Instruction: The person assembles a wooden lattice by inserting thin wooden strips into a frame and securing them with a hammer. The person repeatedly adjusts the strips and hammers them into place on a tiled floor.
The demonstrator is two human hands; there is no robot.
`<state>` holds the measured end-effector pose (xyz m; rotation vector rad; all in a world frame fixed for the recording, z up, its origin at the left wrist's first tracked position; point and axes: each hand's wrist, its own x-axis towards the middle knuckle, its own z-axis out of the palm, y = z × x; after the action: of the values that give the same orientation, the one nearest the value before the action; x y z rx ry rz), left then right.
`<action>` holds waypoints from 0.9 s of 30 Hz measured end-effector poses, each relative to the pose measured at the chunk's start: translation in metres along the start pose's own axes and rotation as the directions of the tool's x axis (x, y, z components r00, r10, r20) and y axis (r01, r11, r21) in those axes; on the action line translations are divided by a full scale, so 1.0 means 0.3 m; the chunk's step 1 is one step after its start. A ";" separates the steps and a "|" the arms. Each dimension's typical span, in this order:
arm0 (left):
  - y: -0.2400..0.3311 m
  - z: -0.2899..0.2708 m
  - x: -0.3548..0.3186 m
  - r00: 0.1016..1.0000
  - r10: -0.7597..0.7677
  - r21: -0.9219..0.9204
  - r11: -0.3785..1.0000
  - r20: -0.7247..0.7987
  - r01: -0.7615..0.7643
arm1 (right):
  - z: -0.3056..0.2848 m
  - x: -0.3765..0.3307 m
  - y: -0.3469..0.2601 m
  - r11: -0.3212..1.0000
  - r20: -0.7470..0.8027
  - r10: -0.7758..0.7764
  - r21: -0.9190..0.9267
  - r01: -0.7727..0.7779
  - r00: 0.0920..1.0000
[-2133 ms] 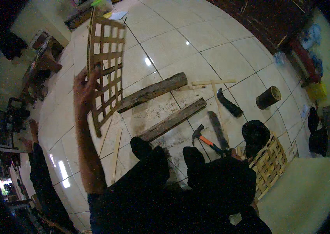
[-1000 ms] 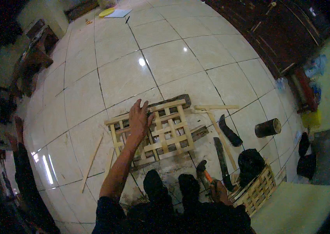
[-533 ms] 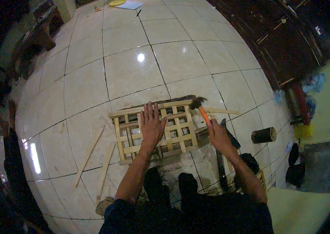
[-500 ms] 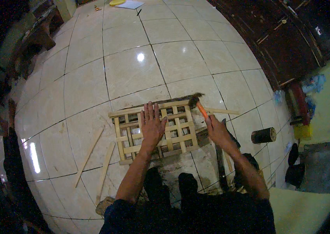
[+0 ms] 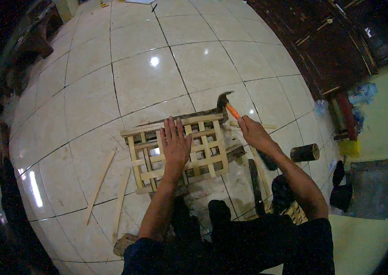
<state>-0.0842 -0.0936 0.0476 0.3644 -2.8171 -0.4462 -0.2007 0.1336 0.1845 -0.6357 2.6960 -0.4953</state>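
Note:
A lattice panel (image 5: 203,147) of pale, flat wooden or bamboo strips lies on the tiled floor before me, on top of some dark wood along its far edge. My left hand (image 5: 174,153) rests flat on the panel's middle, fingers stretched toward the far rail. A claw hammer (image 5: 232,110) with an orange handle is gripped in my right hand (image 5: 253,134). Its dark head is just beyond the panel's far right corner, apparently raised off it. Whether a nail sits at that corner is too small to tell.
Loose thin strips (image 5: 101,188) lie to the left, and a wood chunk (image 5: 124,245) at the lower left. A long dark tool (image 5: 255,185) lies right of my feet. Farther right are a dark cylinder (image 5: 305,153) and a brown cabinet (image 5: 329,41).
My right hand has moved the hammer up and away from the panel's far right corner. My left hand stays flat on the panel. The whole view has shifted slightly.

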 end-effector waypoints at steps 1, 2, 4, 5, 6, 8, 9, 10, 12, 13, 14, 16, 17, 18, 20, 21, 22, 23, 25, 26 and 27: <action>0.004 -0.002 -0.002 1.000 -0.001 -0.006 1.000 -0.017 0.001 | -0.021 0.001 -0.056 0.999 -0.045 0.024 0.036 -0.023 0.999; 0.002 -0.008 -0.003 1.000 -0.003 -0.009 1.000 -0.030 0.003 | -0.024 0.002 -0.097 0.996 -0.085 0.051 0.076 -0.044 0.995; -0.001 -0.014 -0.003 0.999 0.001 -0.018 1.000 -0.046 -0.002 | -0.001 -0.018 -0.124 0.991 -0.147 0.069 0.128 -0.050 0.987; -0.002 -0.015 -0.003 0.999 0.006 -0.024 1.000 -0.049 -0.008 | 0.004 -0.025 -0.140 0.987 -0.177 0.077 0.153 -0.049 0.981; -0.002 -0.016 -0.003 0.999 0.011 -0.029 0.999 -0.051 -0.013 | -0.002 -0.020 -0.157 0.982 -0.149 0.081 0.181 -0.053 0.985; -0.008 -0.012 -0.004 1.000 -0.011 -0.012 1.000 -0.021 0.010 | -0.026 -0.011 -0.204 0.969 -0.095 0.091 0.240 -0.066 0.991; -0.012 -0.011 -0.008 1.000 -0.022 -0.003 1.000 -0.006 0.022 | 0.018 -0.009 -0.165 0.986 -0.121 0.036 0.167 -0.015 0.992; 0.009 -0.012 0.002 1.000 -0.009 -0.028 1.000 0.003 0.009 | 0.067 -0.020 -0.081 0.997 -0.158 -0.008 0.081 0.021 0.987; 0.020 -0.016 0.007 1.000 -0.005 -0.051 0.999 0.020 0.006 | 0.121 -0.045 0.006 1.000 -0.119 0.017 -0.006 -0.017 0.993; 0.016 -0.012 0.004 1.000 -0.008 -0.031 0.999 0.014 0.009 | 0.124 -0.060 0.010 0.995 -0.056 0.094 -0.018 -0.095 0.994; 0.013 -0.008 0.002 1.000 -0.009 -0.011 1.000 0.008 0.010 | 0.123 -0.065 0.016 0.984 0.005 0.173 -0.035 -0.173 0.985; 0.005 -0.002 -0.001 1.000 -0.005 0.015 1.000 -0.011 0.005 | 0.114 -0.063 0.006 0.986 -0.038 0.168 0.022 -0.167 0.985; -0.001 -0.002 -0.004 1.000 0.000 0.022 1.000 -0.023 0.001 | 0.110 -0.064 -0.014 0.985 -0.056 0.167 0.053 -0.164 0.984; -0.008 -0.001 -0.007 0.999 0.005 0.029 1.000 -0.036 -0.004 | 0.106 -0.058 -0.036 0.990 -0.105 0.127 0.076 -0.119 0.986; -0.001 0.006 -0.003 1.000 -0.006 0.021 1.000 -0.024 0.006 | 0.080 -0.052 -0.073 0.994 -0.216 0.061 0.102 -0.039 0.975; 0.000 0.009 -0.003 1.000 -0.013 0.018 1.000 -0.019 0.013 | 0.085 -0.067 -0.084 0.994 -0.248 0.057 0.106 -0.031 0.967; -0.001 0.006 0.002 1.000 -0.005 0.011 1.000 -0.002 0.005 | 0.091 -0.084 -0.094 0.994 -0.282 0.042 0.107 -0.012 0.958; -0.002 0.002 0.000 1.000 0.004 0.004 1.000 0.017 -0.004 | 0.099 -0.101 -0.097 0.994 -0.314 0.029 0.107 0.005 0.949; -0.003 -0.003 0.000 0.999 0.015 -0.020 1.000 0.030 -0.014 | 0.128 -0.136 -0.059 0.979 -0.323 -0.181 0.035 0.203 0.929; -0.001 -0.006 -0.002 1.000 0.018 -0.035 0.999 0.024 -0.017 | 0.141 -0.145 -0.039 0.955 -0.321 -0.281 0.002 0.297 0.905; -0.001 -0.008 -0.003 1.000 0.021 -0.051 0.998 0.018 -0.020 | 0.153 -0.145 -0.020 0.952 -0.280 -0.301 -0.030 0.305 0.912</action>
<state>-0.0825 -0.0941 0.0495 0.3219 -2.8185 -0.5190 -0.1439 0.1377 0.1561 -1.0635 2.8641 -0.7342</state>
